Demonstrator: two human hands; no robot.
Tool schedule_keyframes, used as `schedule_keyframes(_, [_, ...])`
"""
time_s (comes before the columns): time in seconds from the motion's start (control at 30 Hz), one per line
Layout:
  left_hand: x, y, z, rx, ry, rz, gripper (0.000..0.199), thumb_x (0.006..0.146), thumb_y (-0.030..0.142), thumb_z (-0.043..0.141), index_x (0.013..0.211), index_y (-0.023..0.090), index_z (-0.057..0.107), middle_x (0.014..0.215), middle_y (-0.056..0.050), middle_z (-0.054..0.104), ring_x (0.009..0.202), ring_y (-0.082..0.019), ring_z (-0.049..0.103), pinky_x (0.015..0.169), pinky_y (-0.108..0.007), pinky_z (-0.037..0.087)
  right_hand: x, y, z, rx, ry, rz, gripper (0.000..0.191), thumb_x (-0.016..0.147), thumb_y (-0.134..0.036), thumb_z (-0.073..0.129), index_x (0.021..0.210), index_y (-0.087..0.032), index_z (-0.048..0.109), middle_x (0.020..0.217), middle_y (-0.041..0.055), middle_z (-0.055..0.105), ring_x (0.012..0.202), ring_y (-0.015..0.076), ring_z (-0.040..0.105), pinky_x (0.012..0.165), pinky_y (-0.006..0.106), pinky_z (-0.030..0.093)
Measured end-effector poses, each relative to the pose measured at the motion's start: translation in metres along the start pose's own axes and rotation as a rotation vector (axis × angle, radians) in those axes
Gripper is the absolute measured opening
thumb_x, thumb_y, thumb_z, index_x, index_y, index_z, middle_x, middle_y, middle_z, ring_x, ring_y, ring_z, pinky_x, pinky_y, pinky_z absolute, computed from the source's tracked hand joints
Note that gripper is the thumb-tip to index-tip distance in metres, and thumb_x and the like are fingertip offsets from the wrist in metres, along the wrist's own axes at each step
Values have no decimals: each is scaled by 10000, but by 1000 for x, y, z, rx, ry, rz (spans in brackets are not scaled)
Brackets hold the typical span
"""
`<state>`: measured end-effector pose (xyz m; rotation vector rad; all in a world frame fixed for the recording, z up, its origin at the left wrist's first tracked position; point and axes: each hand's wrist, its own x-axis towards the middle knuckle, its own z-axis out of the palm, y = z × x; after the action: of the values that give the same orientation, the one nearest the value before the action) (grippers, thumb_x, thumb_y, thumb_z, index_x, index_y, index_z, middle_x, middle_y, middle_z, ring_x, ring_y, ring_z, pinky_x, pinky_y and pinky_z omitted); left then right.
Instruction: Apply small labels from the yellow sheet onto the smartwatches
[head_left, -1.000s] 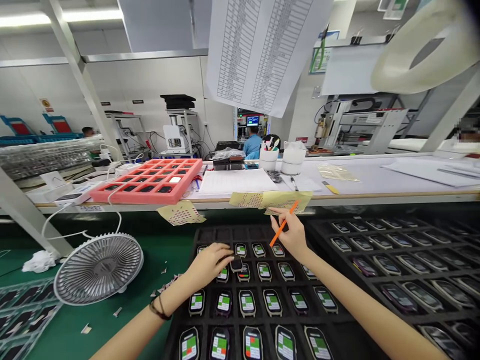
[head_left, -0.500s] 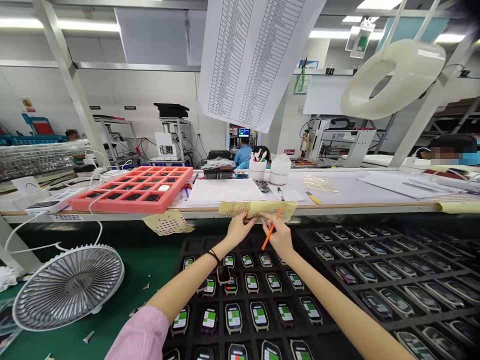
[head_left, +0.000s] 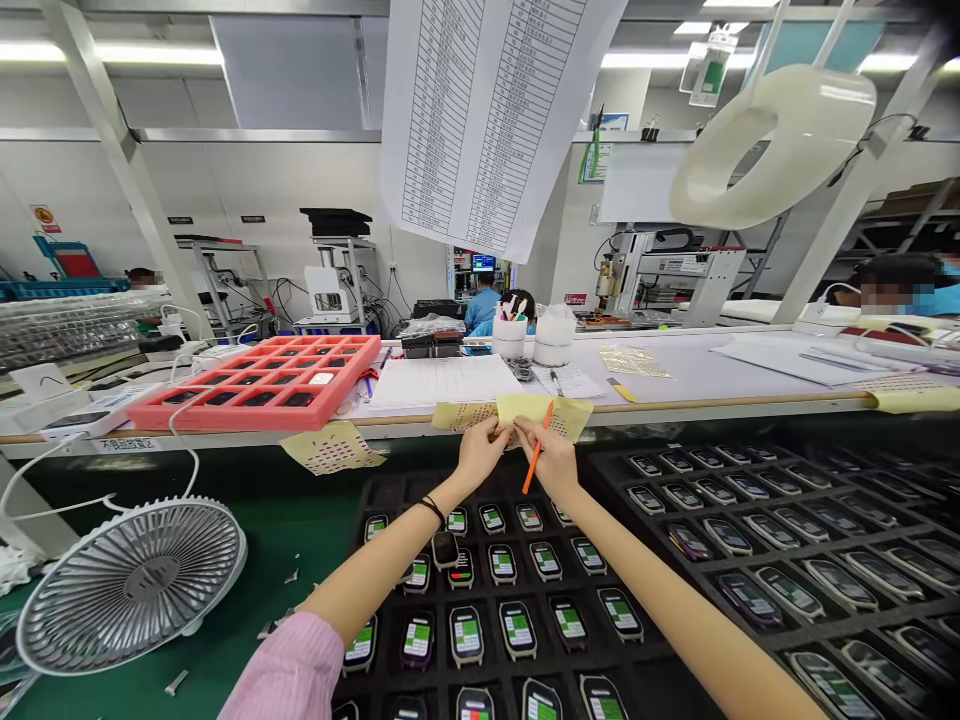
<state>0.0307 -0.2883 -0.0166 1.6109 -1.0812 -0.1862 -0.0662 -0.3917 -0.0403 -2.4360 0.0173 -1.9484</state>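
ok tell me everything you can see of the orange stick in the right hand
The orange stick is slim, straight and plain bright orange, with a smooth look that suggests plastic. The right hand holds it between the fingers. It stands steeply tilted, its upper end leaning right in the picture and seen against the yellow sheets, its lower end pointing down towards the black tray. The exact shape of its ends is too small to tell.

Left hand point(head_left: 478, 462) up from watches point(head_left: 517, 627) to yellow sheet point(head_left: 523, 408), mid-frame, beside right hand point(head_left: 553, 462) (pink sleeve point(head_left: 291, 668) now showing, lower left)
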Motion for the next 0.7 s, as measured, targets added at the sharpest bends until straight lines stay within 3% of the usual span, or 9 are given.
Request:
schedule_keyframes(0.2, [-7,17,-1,176,19,-18,310,857,249,516,612,108,390,548,56,377,545,-15,305,556,-151,178,0,1,-3,-82,-5,-112,262,815,-104,547,1077,-100,559,1019,46,596,937,77,581,817,219,533])
schedule_keyframes(0.4, [-11,23,-1,302,-22,0,307,881,275,464,633,116,379,567,49,402,537,-29,280,579,-190,162,2,1,-2,-114,28,-131,200,805,-108,562,1003,-84,582,924,43,606,855,67,587,761,199,532])
schedule_keyframes(0.47, [-16,24,-11,425,-97,1,189,880,289,443,747,155,442,723,30,538,635,-70,446,607,-192,245,3,1,-5,-106,25,-114,172,806,-114,563,973,-83,593,853,29,602,781,53,577,718,183,520])
schedule_keyframes(0.5, [-21,25,-18,495,-131,-3,99,867,276,461,903,184,466,924,-5,589,844,-143,551,691,-221,348,4,0,-8,-95,25,-103,164,806,-114,565,964,-84,597,820,21,596,741,43,565,702,172,511])
schedule_keyframes(0.53, [-29,25,-28,521,-226,-42,270,859,292,493,1106,211,418,1116,-38,562,1050,-204,547,853,-313,449,5,-1,-11,-83,28,-89,166,803,-114,569,964,-87,601,784,12,585,697,31,546,686,161,502])
schedule_keyframes(0.6, [-49,26,-50,581,-356,-127,391,832,311,546,1182,180,430,1132,-85,561,1079,-266,549,964,-461,478,9,-6,-18,-48,34,-76,192,795,-105,577,986,-93,603,728,-3,563,662,16,523,689,150,495])
schedule_keyframes(0.63, [-62,25,-60,633,-424,-165,388,811,316,577,1159,167,489,1039,-104,595,999,-334,572,915,-539,474,11,-10,-21,-30,33,-78,209,789,-99,584,997,-96,602,713,-8,556,656,13,518,693,147,494])
schedule_keyframes(0.7, [-88,20,-77,692,-529,-213,379,789,299,617,1127,142,547,1070,-144,582,1034,-379,550,926,-578,452,16,-21,-25,5,30,-96,234,777,-84,592,1010,-99,596,711,-10,560,671,12,529,700,137,495])
